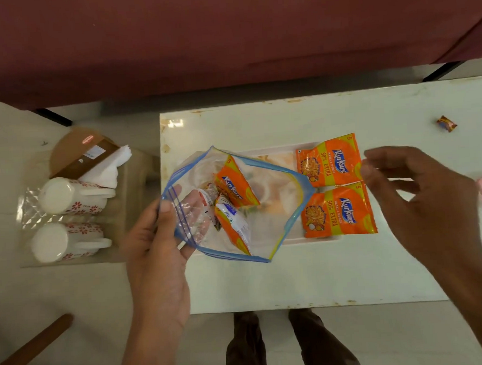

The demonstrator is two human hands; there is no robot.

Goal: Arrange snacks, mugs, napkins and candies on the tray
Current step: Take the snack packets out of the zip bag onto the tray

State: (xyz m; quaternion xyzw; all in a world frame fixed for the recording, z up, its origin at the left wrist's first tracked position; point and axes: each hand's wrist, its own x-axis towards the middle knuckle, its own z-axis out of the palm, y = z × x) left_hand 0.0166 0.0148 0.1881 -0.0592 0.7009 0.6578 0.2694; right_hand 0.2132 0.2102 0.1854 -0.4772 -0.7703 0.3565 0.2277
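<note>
As the left hand (153, 244) holds a bag (275, 208), two packets (329, 161) occupy the tray (294, 240).

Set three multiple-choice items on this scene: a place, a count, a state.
1. Where do the mugs lie? A in the zip bag; B on the tray; C left of the table.
2. How many snack packets lie on the tray, outside the bag? A two; B one; C four.
3. The zip bag is: A sealed; B open, gripped by the left hand; C flat, untouched.
1 C: both lie on their sides beside the table. 2 A: two lie side by side at its right end. 3 B: its mouth gapes.
</note>
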